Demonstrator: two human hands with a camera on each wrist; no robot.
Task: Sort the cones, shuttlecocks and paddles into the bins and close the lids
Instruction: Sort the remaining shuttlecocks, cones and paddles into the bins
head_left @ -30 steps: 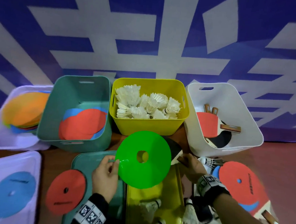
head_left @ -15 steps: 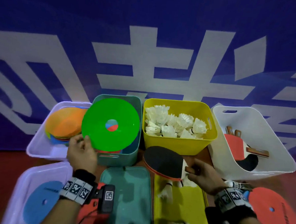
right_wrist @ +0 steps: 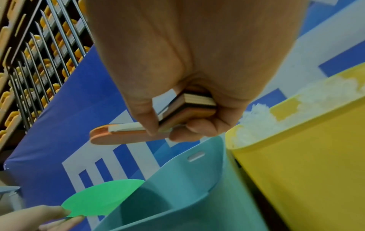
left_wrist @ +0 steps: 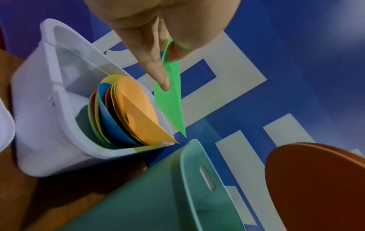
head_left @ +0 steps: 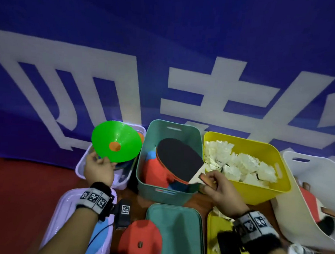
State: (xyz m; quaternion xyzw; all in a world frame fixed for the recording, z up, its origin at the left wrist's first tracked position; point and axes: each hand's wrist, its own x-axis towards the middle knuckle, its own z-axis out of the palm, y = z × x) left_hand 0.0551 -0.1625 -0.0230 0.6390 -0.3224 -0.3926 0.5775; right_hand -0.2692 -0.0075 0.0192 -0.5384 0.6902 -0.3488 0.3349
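Over the white bin [head_left: 81, 166] at the far left, the left hand [head_left: 98, 169] is pinching the rim of a green cone [head_left: 116, 141], holding it tilted above the stacked cones inside. Beside it, the right hand [head_left: 220, 190] is gripping a paddle [head_left: 178, 159] by its handle, its black face hanging over the teal bin [head_left: 159, 192], next to the yellow bin [head_left: 256, 189] of shuttlecocks [head_left: 238, 163].

Both forearms reach up from the bottom of the head view, each wrist wrapped in a band with black-and-white markers. The left hand [head_left: 99, 169], left of centre, pinches the rim of a green cone [head_left: 116, 141] between thumb and fingers. The right hand [head_left: 220, 190], right of centre, curls its fingers round the handle of a paddle [head_left: 179, 159].
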